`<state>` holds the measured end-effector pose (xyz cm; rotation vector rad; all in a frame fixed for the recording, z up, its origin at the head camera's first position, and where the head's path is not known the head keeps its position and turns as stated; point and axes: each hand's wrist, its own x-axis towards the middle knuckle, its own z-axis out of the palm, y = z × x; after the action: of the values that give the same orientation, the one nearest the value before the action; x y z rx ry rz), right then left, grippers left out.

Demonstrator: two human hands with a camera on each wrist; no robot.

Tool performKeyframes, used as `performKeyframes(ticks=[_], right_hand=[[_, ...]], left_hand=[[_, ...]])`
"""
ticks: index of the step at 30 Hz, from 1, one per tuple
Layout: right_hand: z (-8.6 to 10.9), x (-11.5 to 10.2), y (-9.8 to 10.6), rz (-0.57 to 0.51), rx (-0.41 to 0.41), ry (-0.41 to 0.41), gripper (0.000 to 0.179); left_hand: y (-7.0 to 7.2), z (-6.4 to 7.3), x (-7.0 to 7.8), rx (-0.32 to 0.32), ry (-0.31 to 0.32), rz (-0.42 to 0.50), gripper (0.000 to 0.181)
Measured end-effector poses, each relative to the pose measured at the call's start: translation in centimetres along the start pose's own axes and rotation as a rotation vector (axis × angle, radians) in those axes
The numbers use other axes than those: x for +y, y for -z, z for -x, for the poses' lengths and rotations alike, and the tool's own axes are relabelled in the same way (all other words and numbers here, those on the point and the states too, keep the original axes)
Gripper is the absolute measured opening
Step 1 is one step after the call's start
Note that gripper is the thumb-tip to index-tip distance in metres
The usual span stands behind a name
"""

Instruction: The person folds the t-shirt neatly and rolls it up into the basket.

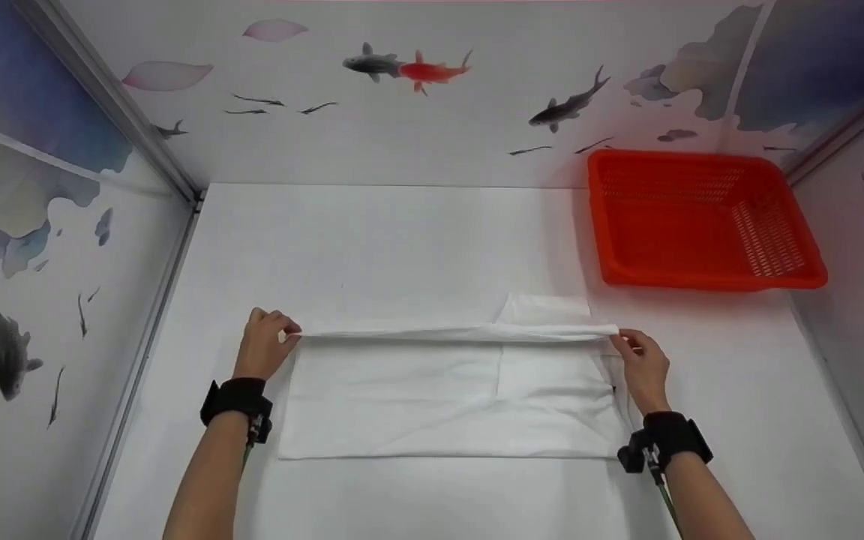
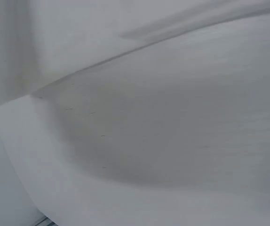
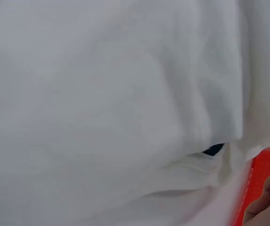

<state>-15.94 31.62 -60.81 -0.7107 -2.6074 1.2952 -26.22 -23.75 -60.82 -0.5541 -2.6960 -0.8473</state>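
Observation:
A white garment, seemingly a T-shirt, lies folded into a wide rectangle in the head view. Its upper edge is raised in a long straight strip between the two hands. At the left end of that edge my left hand pinches the fabric between thumb and fingers. My right hand pinches the opposite end, near wrinkled layers and a small dark spot. A sleeve-like flap sticks out beyond the strip. White cloth fills most of the left wrist view. In the right wrist view, fingers show at the lower right corner.
A red plastic basket with perforated sides stands at the back right of the white table. Walls printed with fish enclose the table at the back, left and right. Black bands with small cameras circle both wrists.

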Motion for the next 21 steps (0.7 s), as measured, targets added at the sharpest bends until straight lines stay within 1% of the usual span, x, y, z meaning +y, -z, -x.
performKeyframes(ticks=[4,7,10,13,15,17,19,21], right_hand=[[1.3,1.2,0.0,0.002,-0.005,0.012,0.031],[1.8,2.0,0.0,0.007,-0.001,0.042,0.027],[1.8,2.9,0.0,0.062,0.005,0.116,0.021],[1.8,3.6,-0.1,0.172,-0.02,0.22,0.017],[1.9,3.8,-0.1,0.248,-0.046,0.274,0.016],[2.1,3.9,0.0,0.297,-0.072,0.295,0.017],[2.2,3.7,0.1,0.322,-0.1,0.289,0.02],[2.4,3.4,0.3,0.314,-0.123,0.261,0.023]], left_hand=[[-0.6,2.3,-0.1,0.026,-0.05,0.004,0.018],[-1.1,3.6,-0.1,0.031,-0.085,0.0,0.021],[-1.7,4.3,-0.1,0.012,-0.114,-0.023,0.023],[-2.1,5.0,-0.2,-0.029,-0.123,-0.042,0.025],[-2.1,5.4,-0.2,-0.068,-0.111,-0.041,0.024],[-2.1,5.7,-0.1,-0.116,-0.072,-0.021,0.023],[-1.8,5.8,0.0,-0.173,-0.015,-0.008,0.021],[-1.5,5.7,0.2,-0.229,0.048,-0.016,0.02]])
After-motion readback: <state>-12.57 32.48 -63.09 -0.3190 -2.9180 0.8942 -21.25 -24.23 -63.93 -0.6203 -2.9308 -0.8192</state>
